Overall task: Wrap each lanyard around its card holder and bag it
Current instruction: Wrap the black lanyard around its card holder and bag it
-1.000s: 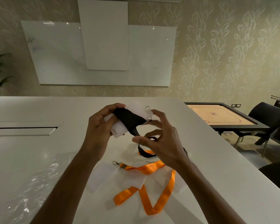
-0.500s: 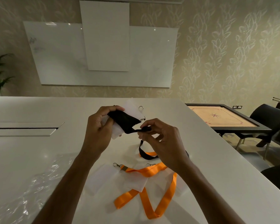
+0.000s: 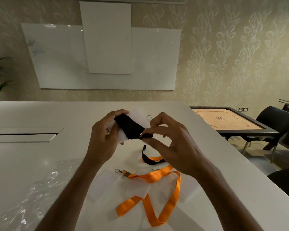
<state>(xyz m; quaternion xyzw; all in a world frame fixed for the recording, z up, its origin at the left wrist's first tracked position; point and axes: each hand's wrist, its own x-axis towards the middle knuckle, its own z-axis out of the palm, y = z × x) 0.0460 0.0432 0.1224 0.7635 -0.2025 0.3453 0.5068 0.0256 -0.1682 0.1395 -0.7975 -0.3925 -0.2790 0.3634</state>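
Holding position: both hands are raised above the middle of the white table (image 3: 207,164), between its far edge and near edge.
Left hand (image 3: 102,139): fingers closed around the left end of the translucent white rectangular card holder (image 3: 138,116), thumb on its near face.
Card holder in hand: tilted, its metal ring (image 3: 149,117) at the upper right corner, just beside the right hand's fingertips.
Black fabric lanyard (image 3: 132,129): wound diagonally across the held card holder; its free length runs to the right hand, then hangs down to a loop (image 3: 150,160) resting on the table below.
Right hand (image 3: 173,147): thumb and forefinger pinched together on the black lanyard just right of the card holder; the remaining fingers are spread and curled, touching nothing.
Orange flat ribbon lanyard (image 3: 157,176): lies looped on the table toward the near edge, under the forearms, with a silver swivel clip (image 3: 118,171) at its left end.
Spare card holders: two translucent white card holders (image 3: 137,187) lie flat beneath and beside the orange ribbon; their outlines are faint.
Clear crinkled plastic bags (image 3: 32,197): lie at the near left part of the table, well apart from the hands.
Table slot: a long recessed cable flap (image 3: 23,135) sits toward the left edge.
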